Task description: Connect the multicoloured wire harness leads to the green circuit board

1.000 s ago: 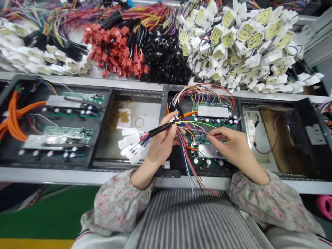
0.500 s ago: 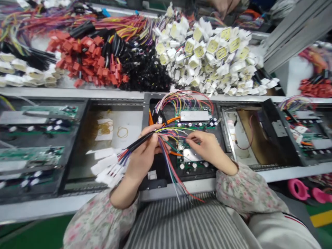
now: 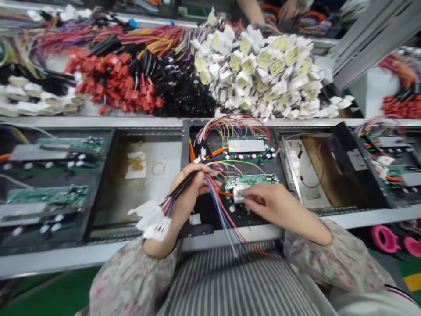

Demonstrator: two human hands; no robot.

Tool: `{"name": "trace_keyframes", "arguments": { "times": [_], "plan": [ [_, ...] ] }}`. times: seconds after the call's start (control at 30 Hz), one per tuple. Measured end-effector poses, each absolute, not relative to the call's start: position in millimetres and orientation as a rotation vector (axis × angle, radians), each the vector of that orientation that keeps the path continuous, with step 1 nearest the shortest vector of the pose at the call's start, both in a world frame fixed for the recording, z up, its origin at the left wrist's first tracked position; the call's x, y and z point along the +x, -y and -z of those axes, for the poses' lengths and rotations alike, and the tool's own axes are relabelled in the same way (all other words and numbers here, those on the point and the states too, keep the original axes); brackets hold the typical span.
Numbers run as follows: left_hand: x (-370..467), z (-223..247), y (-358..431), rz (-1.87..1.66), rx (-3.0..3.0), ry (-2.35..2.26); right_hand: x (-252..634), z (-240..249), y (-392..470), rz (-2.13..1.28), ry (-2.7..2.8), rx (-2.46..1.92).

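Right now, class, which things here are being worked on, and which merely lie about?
In hand:
left hand gripping the wire harness
right hand on the green circuit board

Lying about:
red connectors
white connectors
rubber band
pink object
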State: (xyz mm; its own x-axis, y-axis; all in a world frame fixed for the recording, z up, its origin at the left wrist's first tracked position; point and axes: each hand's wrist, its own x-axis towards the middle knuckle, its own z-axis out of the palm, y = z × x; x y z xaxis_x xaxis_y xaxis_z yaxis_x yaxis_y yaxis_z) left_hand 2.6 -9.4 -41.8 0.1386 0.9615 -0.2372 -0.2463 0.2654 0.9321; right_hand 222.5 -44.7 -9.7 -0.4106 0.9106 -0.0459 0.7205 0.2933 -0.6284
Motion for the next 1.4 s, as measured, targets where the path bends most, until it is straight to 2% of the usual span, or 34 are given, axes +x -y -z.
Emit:
{"name": "trace_keyframes", "arguments": {
  "times": [0.17, 0.33, 0.83, 1.3, 1.4],
  "plan": [
    [-3, 45, 14, -1.007, 0.96, -1.043, 253, -1, 36, -0.573, 1.976, -1.755],
    [-7, 41, 17, -0.924, 0.911, -0.985, 255, 7, 33, -0.649, 1.696, -1.713],
    [-2, 47, 15, -0.938, 0.824, -0.912, 254, 45, 19, -0.73, 1.751, -1.74],
    [-1, 53, 14, -0.98, 0.801, -0.911, 253, 33, 21, -0.583, 1.966, -1.834],
    [3, 51, 14, -1.015, 0.766, -0.923, 240, 22, 26, -0.613, 2.105, -1.713]
  ]
}}
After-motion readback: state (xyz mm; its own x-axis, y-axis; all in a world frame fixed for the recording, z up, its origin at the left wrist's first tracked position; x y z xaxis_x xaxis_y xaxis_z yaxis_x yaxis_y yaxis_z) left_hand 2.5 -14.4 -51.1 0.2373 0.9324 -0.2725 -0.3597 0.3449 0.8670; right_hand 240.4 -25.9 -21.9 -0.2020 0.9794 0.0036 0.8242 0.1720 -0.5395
